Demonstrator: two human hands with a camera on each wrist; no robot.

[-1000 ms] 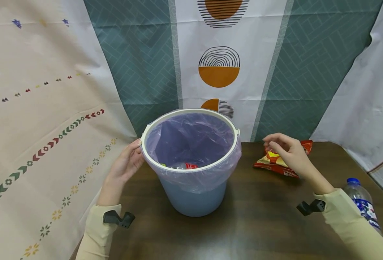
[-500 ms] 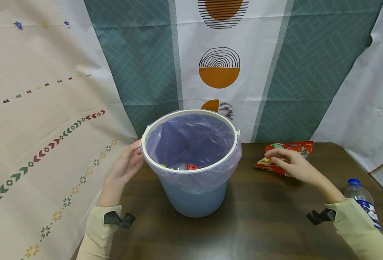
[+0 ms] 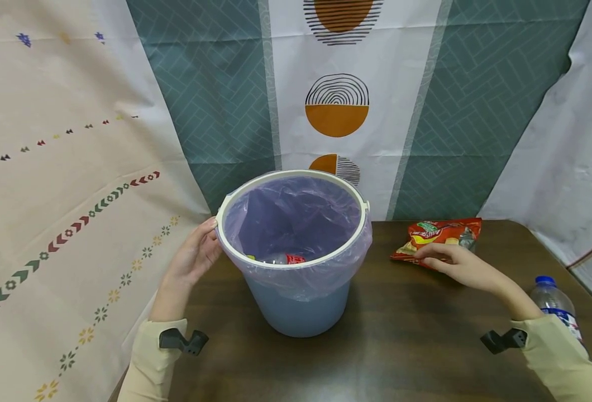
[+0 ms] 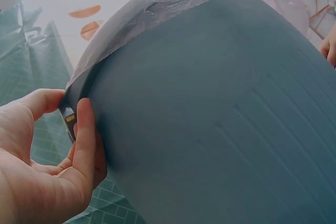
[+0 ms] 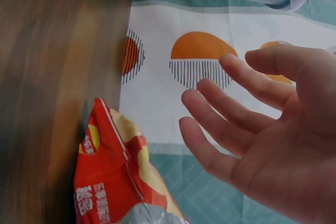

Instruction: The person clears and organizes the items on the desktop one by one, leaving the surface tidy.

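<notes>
A blue trash bin (image 3: 303,315) with a white rim and a purple plastic liner (image 3: 346,262) stands upright on the table. Its left edge is pinched between the thumb and fingers of my left hand (image 3: 194,258); the left wrist view shows the same left hand (image 4: 58,156) holding the rim from outside. To the right, my right hand (image 3: 462,269) hovers by a red and yellow snack bag (image 3: 442,228) that lies near the back edge. Loosely bent fingers hold nothing in the right wrist view, where the right hand (image 5: 262,124) appears apart from the bag.
Inside the bin lie a clear item and a red-labelled piece (image 3: 295,259). A plastic bottle (image 3: 557,307) with a blue cap is at the right, partly behind my right sleeve. Patterned cloth (image 3: 336,61) hangs behind the dark wooden table (image 3: 391,346).
My right hand has moved back toward me and lowered, uncovering more of the snack bag. The left hand keeps its hold on the bin, which stays put.
</notes>
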